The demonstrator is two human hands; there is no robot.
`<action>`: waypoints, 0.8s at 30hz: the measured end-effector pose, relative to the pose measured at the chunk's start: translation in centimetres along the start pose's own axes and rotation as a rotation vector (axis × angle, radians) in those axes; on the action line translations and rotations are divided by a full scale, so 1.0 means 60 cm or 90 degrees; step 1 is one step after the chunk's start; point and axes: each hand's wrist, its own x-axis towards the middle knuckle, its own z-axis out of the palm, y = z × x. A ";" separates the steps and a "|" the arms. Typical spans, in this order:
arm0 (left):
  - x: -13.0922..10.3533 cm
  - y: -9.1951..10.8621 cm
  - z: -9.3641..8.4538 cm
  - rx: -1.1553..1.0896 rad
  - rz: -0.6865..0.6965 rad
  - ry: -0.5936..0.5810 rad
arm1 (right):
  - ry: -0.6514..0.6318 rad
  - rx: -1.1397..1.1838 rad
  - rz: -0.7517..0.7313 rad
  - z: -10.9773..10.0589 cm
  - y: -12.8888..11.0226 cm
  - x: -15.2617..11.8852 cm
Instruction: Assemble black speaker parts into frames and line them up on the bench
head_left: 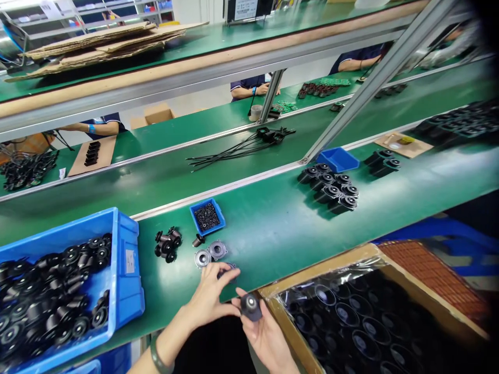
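Note:
My right hand [268,337] is closed around a dark round speaker part [250,305] with a light centre, held above the table's front edge. Thumb and fingers of my left hand [212,298] are spread apart, the thumb tip close to that part. Just beyond my left fingers lie two silver-grey round speaker frames [217,250], and another round part [226,271] is partly hidden behind the hand. One small black flanged part [198,240] rests beside the frames. Behind it stands a small blue tray [223,222] of small dark ring-like pieces.
Left, a large blue bin [128,280] holds many black flanged parts, with a cluster [168,244] beside it. An open carton [280,288] of black round parts is at right. Speakers [331,189] stand farther right. A metal post [351,98] crosses the bench; co-workers' arms [249,92] show beyond.

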 end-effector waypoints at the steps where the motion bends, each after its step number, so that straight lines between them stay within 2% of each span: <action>1: 0.014 -0.005 0.004 0.109 -0.020 0.001 | 0.003 0.017 -0.015 -0.005 -0.006 0.000; 4: 0.054 -0.017 0.019 0.298 -0.050 -0.012 | 0.006 0.030 -0.066 -0.012 -0.026 0.002; 6: 0.069 -0.019 0.024 0.307 -0.028 -0.027 | 0.007 0.009 -0.103 -0.012 -0.038 0.003; 9: 0.070 -0.008 0.021 0.259 0.015 -0.031 | 0.001 -0.049 -0.187 -0.004 -0.048 0.005; 12: 0.057 0.017 0.006 0.166 0.049 -0.031 | -0.003 -0.083 -0.255 0.009 -0.053 0.005; 14: 0.050 0.036 -0.007 0.143 0.056 -0.033 | -0.005 -0.090 -0.269 0.020 -0.053 0.005; 19: 0.044 0.076 -0.042 0.248 0.084 -0.027 | -0.001 -0.093 -0.277 0.039 -0.048 0.010; 24: 0.038 0.096 -0.073 0.296 0.091 -0.031 | 0.011 -0.162 -0.297 0.049 -0.037 0.018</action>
